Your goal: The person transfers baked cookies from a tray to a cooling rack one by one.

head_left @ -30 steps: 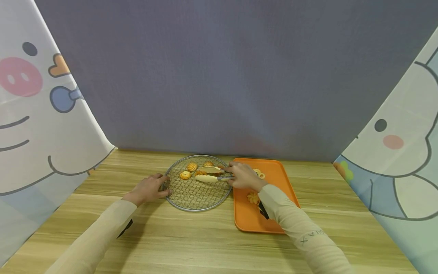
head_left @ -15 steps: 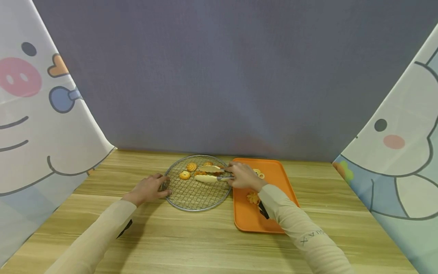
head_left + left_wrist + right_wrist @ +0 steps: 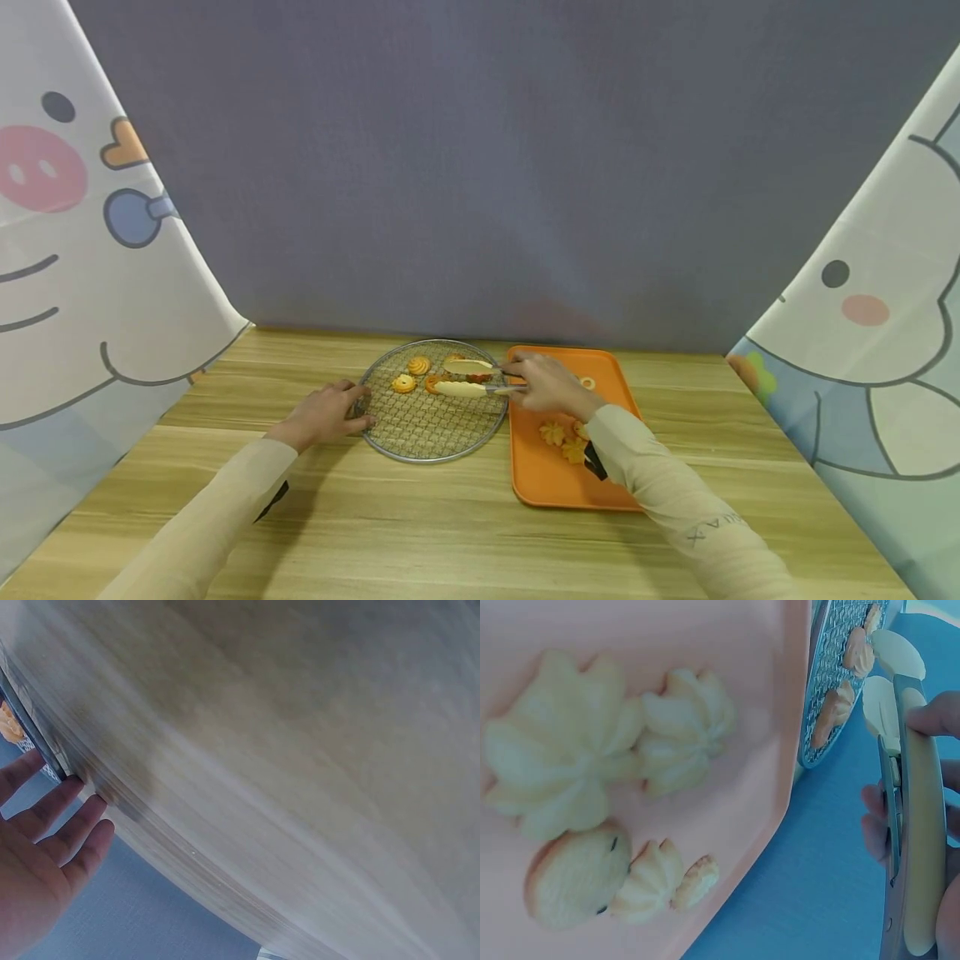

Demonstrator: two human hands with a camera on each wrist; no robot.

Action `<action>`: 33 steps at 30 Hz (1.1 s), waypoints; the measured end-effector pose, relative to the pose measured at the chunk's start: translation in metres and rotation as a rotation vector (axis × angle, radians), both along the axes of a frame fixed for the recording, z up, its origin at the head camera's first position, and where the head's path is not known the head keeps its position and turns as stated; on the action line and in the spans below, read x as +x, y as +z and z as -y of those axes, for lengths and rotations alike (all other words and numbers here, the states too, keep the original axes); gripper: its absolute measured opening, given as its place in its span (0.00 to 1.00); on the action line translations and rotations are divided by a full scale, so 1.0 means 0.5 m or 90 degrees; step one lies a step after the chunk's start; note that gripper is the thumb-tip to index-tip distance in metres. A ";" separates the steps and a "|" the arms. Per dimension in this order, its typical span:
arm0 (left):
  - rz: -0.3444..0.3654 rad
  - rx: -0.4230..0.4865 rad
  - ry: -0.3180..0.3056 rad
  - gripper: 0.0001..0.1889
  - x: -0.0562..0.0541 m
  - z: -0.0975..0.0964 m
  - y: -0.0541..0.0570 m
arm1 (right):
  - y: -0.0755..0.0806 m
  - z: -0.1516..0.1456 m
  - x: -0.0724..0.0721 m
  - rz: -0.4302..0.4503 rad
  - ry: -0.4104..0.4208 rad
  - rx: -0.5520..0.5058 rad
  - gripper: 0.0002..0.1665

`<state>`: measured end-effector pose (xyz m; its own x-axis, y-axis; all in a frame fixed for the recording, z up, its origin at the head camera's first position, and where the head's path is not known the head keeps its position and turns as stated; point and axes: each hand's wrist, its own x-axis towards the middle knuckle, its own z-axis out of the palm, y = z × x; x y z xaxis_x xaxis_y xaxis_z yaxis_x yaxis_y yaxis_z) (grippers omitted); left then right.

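Observation:
My right hand (image 3: 546, 383) grips a pair of tongs (image 3: 922, 825) with pale cream tips. The tips stand apart over the right part of a round wire rack (image 3: 420, 458); in the right wrist view nothing is seen pinched between them. On the rack lie a swirled cookie (image 3: 419, 366), another cookie (image 3: 403, 383) and an orange-brown cookie (image 3: 432, 384) beside the lower tip. Something red shows between the tips in the head view. My left hand (image 3: 322, 414) rests its fingertips at the rack's left rim, and its fingers (image 3: 60, 802) are spread and only slightly bent.
An orange tray (image 3: 540, 487) stands just right of the rack. It bears flower-shaped cookies (image 3: 570, 750), a round cookie (image 3: 577, 877) and a ring-shaped one (image 3: 587, 383). The wooden table (image 3: 405, 533) extends in front, and a grey panel (image 3: 480, 208) rises behind.
My right hand and the tongs have moved a little right, and the tips have come away from the orange-brown cookie, which now lies on the rack. My left hand has stayed put.

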<state>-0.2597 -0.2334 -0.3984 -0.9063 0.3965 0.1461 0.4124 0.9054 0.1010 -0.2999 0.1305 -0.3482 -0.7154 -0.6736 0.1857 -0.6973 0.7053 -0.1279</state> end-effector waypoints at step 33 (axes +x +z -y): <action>-0.013 0.007 -0.012 0.28 -0.005 0.004 -0.006 | -0.004 -0.187 0.089 -0.051 -0.019 -0.042 0.23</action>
<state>-0.2622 -0.2355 -0.4016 -0.8956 0.4115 0.1691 0.4313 0.8964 0.1025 -0.2552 0.2241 -0.3504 -0.7160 -0.6367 0.2862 -0.6861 0.7175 -0.1204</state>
